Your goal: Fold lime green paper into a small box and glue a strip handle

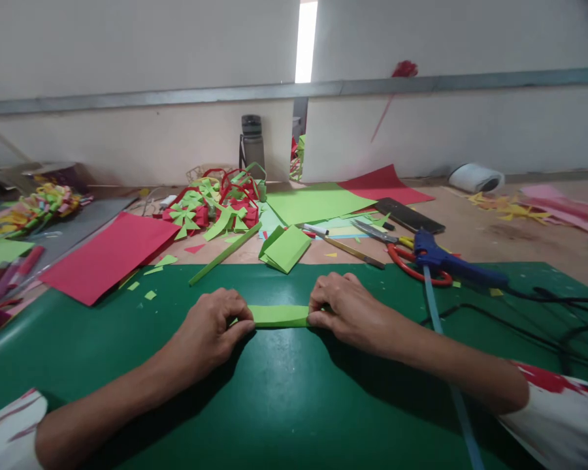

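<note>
A narrow folded strip of light green paper [278,316] lies on the dark green cutting mat [284,398]. My left hand [214,333] pinches its left end with fingers closed. At the strip's right end my right hand [345,307] presses and pinches it, fingers closed too. Both hands rest on the mat near its far edge.
Behind the mat lie a folded green paper piece [285,249], a green paper stick [224,254], a red sheet [108,254], red-handled scissors [396,251], a blue glue gun [453,264], a phone [409,215] and a pile of red and green paper bows [215,205]. Black cables [543,313] cross the mat's right side.
</note>
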### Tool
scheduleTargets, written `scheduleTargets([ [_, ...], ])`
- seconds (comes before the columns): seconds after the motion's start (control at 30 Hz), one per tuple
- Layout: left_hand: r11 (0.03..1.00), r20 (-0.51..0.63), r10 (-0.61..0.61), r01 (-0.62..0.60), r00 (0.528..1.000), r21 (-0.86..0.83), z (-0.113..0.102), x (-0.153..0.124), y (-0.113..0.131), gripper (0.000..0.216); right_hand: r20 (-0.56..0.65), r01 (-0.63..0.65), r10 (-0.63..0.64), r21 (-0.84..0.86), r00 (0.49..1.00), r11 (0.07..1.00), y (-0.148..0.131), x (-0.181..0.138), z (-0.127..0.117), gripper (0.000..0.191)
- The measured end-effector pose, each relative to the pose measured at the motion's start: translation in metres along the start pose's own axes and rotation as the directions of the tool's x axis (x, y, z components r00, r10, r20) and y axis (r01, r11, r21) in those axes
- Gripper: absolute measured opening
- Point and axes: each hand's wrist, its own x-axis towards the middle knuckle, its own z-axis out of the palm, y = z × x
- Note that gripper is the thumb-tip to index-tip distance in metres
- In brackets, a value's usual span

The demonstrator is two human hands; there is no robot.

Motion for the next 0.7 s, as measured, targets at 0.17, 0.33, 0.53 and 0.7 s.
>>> scheduleTargets([
  [0.17, 1.0, 0.016, -0.017, 0.017, 1.0, 0.009, 0.001, 0.005, -0.001, 0.018, -0.049, -0.016, 0.019, 0.06, 0.999, 0.998, -0.003, 0.004, 0.011, 0.02],
  [0.33, 0.997, 0.03, -0.061, 0.062, 0.998, -0.045, -0.006, 0.006, -0.01, 0.02, -0.042, -0.042, 0.045, 0.067, 0.998, 0.997, -0.003, 0.006, 0.013, 0.021],
  [0.53, 0.985, 0.042, -0.119, 0.124, 0.992, -0.121, -0.016, 0.003, -0.02, 0.025, -0.061, -0.016, 0.021, 0.093, 0.998, 0.996, 0.001, 0.009, 0.016, 0.02],
  [0.7, 0.973, 0.042, -0.166, 0.171, 0.985, -0.154, -0.017, 0.003, -0.019, 0.024, -0.106, 0.02, -0.011, 0.081, 0.994, 0.997, 0.005, 0.01, 0.021, 0.02],
])
